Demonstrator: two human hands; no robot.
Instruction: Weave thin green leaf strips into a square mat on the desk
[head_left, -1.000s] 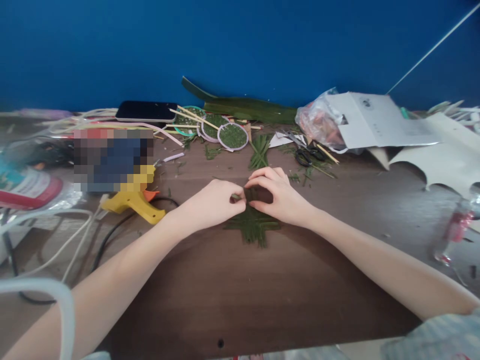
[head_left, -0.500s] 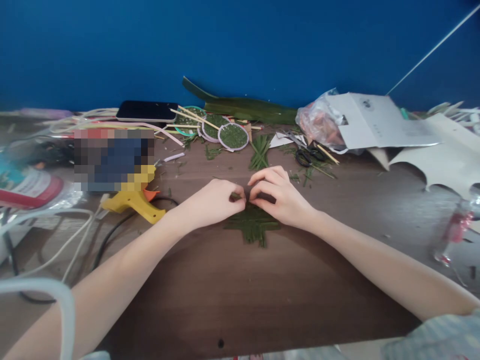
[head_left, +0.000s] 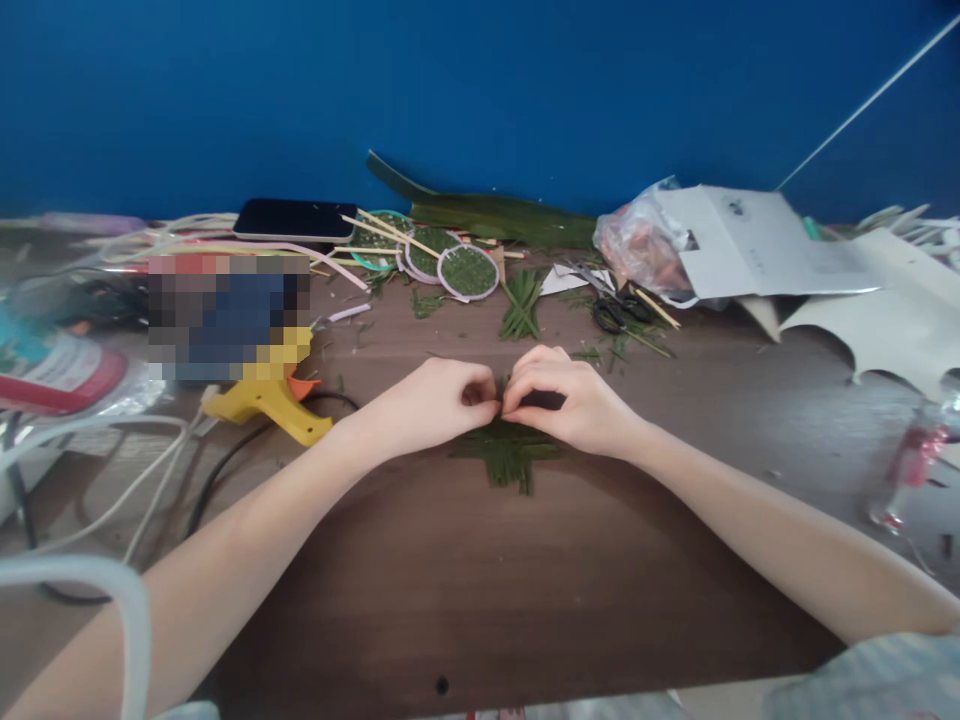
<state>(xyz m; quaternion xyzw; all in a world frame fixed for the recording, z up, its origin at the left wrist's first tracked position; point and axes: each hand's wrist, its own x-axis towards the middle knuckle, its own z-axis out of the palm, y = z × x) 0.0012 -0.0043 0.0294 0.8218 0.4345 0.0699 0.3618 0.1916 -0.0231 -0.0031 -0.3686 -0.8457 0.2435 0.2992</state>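
A small mat of crossed green leaf strips [head_left: 508,462] lies on the brown table, partly covered by my hands. My left hand [head_left: 454,403] is closed in a pinch at the mat's far side, thumb and fingertips together. Against it, my right hand [head_left: 564,402] pinches too, its fingertips almost touching the left ones. Both seem to grip the leaf strips, though the fingertips hide most of what is between them. Beyond my hands sits a bundle of crossed leaf strips [head_left: 520,303].
Black-handled scissors [head_left: 609,312] lie at the back right, near a clear plastic bag [head_left: 643,240]. A yellow glue gun [head_left: 274,400] rests at left among cables. Round green-filled rings [head_left: 468,272], a phone [head_left: 295,220] and a long leaf [head_left: 502,217] line the blue wall.
My right hand has come down and its raised fingers have closed into a pinch beside the left fingertips. The left hand and the mat have hardly moved.
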